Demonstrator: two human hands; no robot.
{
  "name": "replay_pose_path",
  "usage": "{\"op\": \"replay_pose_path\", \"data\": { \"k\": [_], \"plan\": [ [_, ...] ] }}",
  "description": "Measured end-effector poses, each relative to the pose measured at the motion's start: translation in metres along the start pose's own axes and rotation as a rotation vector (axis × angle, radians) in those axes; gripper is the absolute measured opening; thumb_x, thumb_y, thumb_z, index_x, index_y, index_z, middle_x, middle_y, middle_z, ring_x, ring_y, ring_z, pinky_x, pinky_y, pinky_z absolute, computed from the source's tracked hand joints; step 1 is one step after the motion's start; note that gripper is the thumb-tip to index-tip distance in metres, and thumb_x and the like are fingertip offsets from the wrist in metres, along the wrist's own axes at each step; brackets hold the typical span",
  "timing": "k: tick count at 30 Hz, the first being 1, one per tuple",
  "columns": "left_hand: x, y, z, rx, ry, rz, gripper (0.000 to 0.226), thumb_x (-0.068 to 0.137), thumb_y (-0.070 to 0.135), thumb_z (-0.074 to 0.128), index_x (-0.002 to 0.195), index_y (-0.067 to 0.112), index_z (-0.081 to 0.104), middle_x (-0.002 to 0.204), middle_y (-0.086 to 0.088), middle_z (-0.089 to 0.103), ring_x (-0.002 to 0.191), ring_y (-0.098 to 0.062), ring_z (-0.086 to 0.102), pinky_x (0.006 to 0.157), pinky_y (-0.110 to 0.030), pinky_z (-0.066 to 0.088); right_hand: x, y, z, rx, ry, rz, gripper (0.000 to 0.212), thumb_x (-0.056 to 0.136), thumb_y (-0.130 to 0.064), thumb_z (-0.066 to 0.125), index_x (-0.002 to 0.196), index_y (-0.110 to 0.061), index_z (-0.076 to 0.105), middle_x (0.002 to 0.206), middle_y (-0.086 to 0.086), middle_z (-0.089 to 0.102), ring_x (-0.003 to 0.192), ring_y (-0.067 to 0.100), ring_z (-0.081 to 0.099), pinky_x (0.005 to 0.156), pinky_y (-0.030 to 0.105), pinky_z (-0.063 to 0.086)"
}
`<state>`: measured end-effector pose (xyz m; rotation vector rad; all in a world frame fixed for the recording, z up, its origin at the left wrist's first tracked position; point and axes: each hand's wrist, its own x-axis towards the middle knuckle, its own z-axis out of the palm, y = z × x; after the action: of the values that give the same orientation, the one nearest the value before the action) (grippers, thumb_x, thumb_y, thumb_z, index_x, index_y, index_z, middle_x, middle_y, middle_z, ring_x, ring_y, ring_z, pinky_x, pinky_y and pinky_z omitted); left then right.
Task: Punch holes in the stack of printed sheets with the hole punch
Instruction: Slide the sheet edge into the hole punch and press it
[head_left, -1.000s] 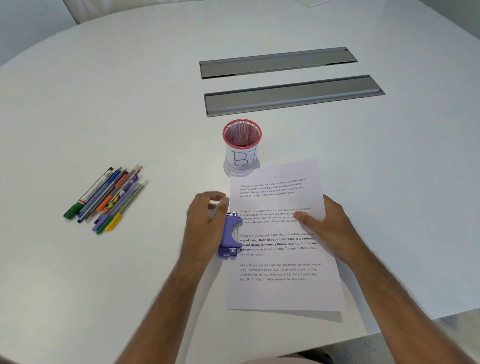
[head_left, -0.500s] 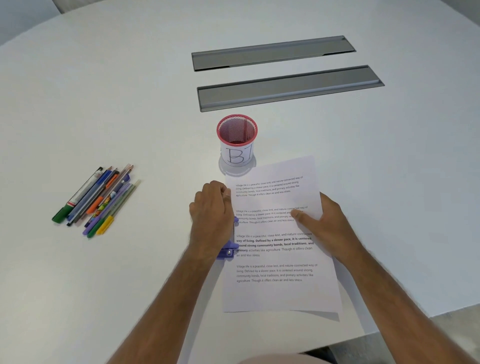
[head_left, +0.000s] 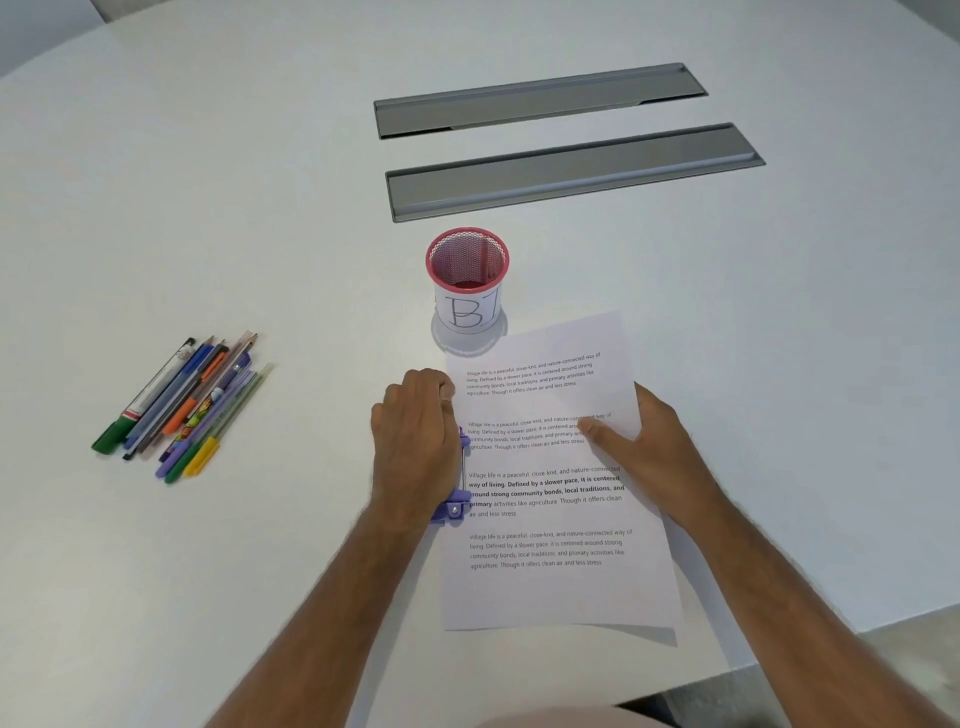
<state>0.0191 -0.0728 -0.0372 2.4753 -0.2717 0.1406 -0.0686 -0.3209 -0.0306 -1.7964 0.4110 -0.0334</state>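
Pressing: the left hand (head_left: 415, 441) lies curled, palm down, over the small purple plastic hole punch (head_left: 453, 506), covering nearly all of it; only the near end with a metal rivet shows.
Landmark: the stack of white printed sheets (head_left: 550, 499) on the white round tabletop (head_left: 208, 208); all places below are given from it.
Near edge: the stack's nearest corner hangs over the tabletop's rim and casts a shadow beneath.
Left edge, midway: the hole punch sits here, its mouth toward the sheets; whether the edge is fully inside its slot is hidden by the hand.
Right edge: the right hand (head_left: 654, 452) is laid flat, thumb on the text and fingers around the edge, pinning the stack without gripping it.
Progress: no holes can be seen anywhere on the sheets; I judge this to be the first punch, mid-press or just about to be. What is left is finishing the press, then sliding the stack out.
Beyond the far left corner: a pink mesh cup (head_left: 467, 283) with a white label marked "B", just beside the stack, empty.
Well to the left: a loose bundle of coloured pens and markers (head_left: 182, 410).
Farthest: two grey metal slot covers (head_left: 571, 171) set into the tabletop.
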Motion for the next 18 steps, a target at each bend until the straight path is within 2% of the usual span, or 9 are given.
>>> {"op": "replay_pose_path", "data": {
  "k": [3,6,11,15,18],
  "plan": [
    [-0.0004,0.0003,0.0002,0.021,0.016,0.009,0.025,0.094,0.005,0.034,0.097,0.012,0.058,0.083,0.002,0.055,0.076,-0.025,0.043,0.074,-0.040,0.035,-0.0004,-0.0011,-0.0003,-0.021,0.000,-0.008,0.029,0.097,-0.019,0.077,0.114,-0.040,0.068,0.109,-0.034,0.077,0.098,-0.010,0.074,0.075,0.003,0.052],
    [-0.0019,0.0009,-0.0016,-0.035,0.005,-0.018,0.028,0.093,0.009,0.029,0.100,0.015,0.056,0.076,0.011,0.046,0.073,-0.028,0.055,0.073,-0.043,0.043,-0.0006,-0.0025,-0.0002,-0.029,-0.009,-0.008,0.029,0.097,-0.018,0.077,0.112,-0.041,0.068,0.108,-0.034,0.077,0.098,-0.009,0.074,0.075,0.004,0.053],
    [-0.0040,0.0021,-0.0025,-0.061,0.017,-0.028,0.026,0.095,0.008,0.033,0.101,0.013,0.058,0.083,0.002,0.062,0.082,-0.026,0.051,0.080,-0.044,0.040,-0.0011,-0.0032,-0.0001,-0.022,-0.012,-0.009,0.029,0.097,-0.017,0.077,0.115,-0.038,0.068,0.109,-0.032,0.077,0.098,-0.008,0.075,0.076,0.004,0.053],
    [-0.0035,0.0017,-0.0031,-0.089,0.008,-0.034,0.027,0.097,0.009,0.033,0.100,0.014,0.059,0.088,0.001,0.065,0.081,-0.030,0.059,0.081,-0.045,0.041,-0.0021,-0.0036,0.0002,-0.023,-0.008,-0.010,0.030,0.098,-0.015,0.076,0.115,-0.038,0.068,0.107,-0.033,0.077,0.097,-0.008,0.074,0.075,0.004,0.052],
    [-0.0048,0.0021,-0.0027,-0.098,0.026,-0.022,0.023,0.099,0.005,0.037,0.099,0.013,0.060,0.091,0.001,0.068,0.085,-0.028,0.055,0.082,-0.043,0.040,-0.0029,-0.0040,0.0002,-0.018,-0.012,-0.014,0.030,0.098,-0.014,0.075,0.114,-0.038,0.068,0.108,-0.031,0.078,0.097,-0.008,0.075,0.075,0.004,0.053]
  ]
}}
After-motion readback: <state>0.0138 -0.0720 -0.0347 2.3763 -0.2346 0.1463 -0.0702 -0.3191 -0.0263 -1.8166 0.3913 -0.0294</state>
